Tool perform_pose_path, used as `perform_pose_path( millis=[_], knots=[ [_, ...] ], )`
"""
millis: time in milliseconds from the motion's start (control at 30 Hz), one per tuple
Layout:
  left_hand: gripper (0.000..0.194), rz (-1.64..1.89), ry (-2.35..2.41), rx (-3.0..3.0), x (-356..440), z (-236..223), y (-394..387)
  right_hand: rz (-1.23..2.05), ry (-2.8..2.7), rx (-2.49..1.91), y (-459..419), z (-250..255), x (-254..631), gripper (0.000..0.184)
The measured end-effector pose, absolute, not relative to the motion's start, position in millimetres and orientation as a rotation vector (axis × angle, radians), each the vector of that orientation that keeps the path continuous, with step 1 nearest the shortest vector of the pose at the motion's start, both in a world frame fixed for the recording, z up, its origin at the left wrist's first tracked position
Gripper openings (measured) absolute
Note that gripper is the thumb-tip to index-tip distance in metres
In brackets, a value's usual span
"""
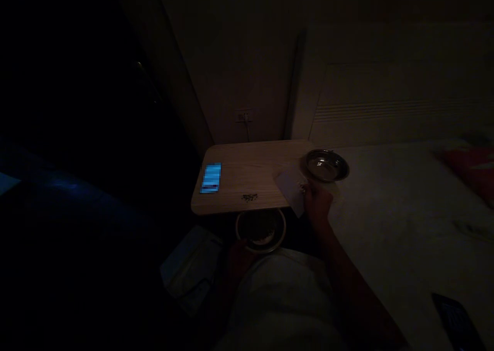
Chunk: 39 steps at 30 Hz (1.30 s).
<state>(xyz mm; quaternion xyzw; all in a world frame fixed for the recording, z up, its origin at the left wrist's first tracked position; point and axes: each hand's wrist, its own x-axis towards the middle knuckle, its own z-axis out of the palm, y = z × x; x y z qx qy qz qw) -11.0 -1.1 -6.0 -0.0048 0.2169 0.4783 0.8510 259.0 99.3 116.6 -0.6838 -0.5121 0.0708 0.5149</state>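
My left hand [240,258] is closed on the near-left rim of a round bowl [283,232], holding it just below the table's front edge. Dark, grain-like stuff lies in this bowl, with a paler patch at its near side. My right hand [318,203] is closed, fingertips together, at the right side of a white sheet of paper [289,186]. Small pale bits [302,186] show by these fingertips; what they pinch is too dark to make out. A shiny metal bowl [327,167] stands just beyond my right hand. Small dark bits [249,197] lie near the table's front edge.
A lit phone [211,178] lies at the left of the small wooden table [247,160]. Below left is a pale bin or bag [191,268]. A bed [386,202] adjoins on the right, with a dark device [459,320] on it. The room is very dim.
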Motion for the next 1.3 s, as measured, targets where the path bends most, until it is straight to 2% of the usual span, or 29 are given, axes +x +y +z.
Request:
perform_pose_path(
  millis=[167,400,567,733,1033,1233,1300],
  knots=[
    [0.04,1.011,0.557,-0.062,-10,6,-2,0.169,-1.105,-1.58,102,133,257,0.048],
    [0.032,0.962,0.544,-0.052,-11,1,-1,0.24,-1.249,-1.467,109,142,244,0.044],
    [0.039,1.005,0.609,-0.042,-9,3,-2,0.416,-1.533,-1.32,99,131,225,0.032],
    [0.052,1.038,0.584,-0.028,-4,11,-2,0.447,-1.631,-1.268,86,130,227,0.031],
    [0.05,1.032,0.607,-0.066,-10,-5,-1,0.403,-1.748,-1.25,81,134,239,0.033],
    [0.035,1.047,0.672,-0.039,-9,5,-2,0.4,-1.744,-1.255,78,134,246,0.032],
    [0.036,1.051,0.686,-0.023,-8,9,-3,0.417,-1.74,-1.268,77,135,248,0.03]
  ],
)
